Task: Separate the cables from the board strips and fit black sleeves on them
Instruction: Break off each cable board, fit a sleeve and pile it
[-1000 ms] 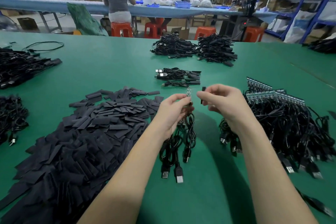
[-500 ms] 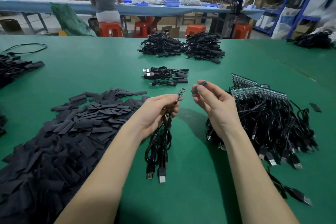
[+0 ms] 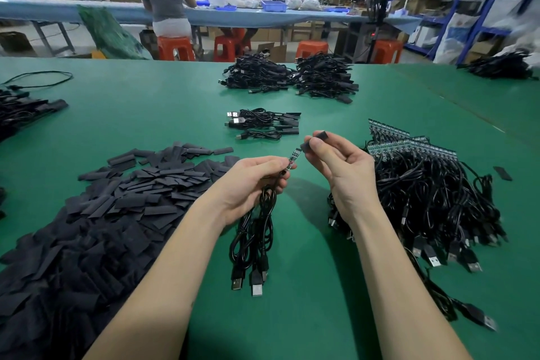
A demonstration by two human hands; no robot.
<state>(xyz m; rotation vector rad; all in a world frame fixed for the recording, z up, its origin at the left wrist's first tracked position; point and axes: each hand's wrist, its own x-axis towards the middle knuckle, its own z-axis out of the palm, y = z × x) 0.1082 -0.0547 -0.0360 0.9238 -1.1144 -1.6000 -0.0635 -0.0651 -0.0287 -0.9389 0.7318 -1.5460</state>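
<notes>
My left hand [image 3: 251, 184] held some cables [image 3: 254, 237] with one little board [image 3: 293, 158] sticking up. My right hand [image 3: 342, 166] pinched a black sleeve [image 3: 315, 141] just beside it, not on yet. A few finished cables [image 3: 263, 124] lay ahead; a big heap [image 3: 432, 193] waited.

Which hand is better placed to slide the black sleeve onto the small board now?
Right hand: it already pinches the black sleeve just beside the small board, which the left hand holds.

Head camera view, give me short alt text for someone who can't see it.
Over a green table, the left hand holds cables ending in a small board, while the right hand pinches a black sleeve near its tip. A sleeve pile lies left, board-strip cables right.
</notes>
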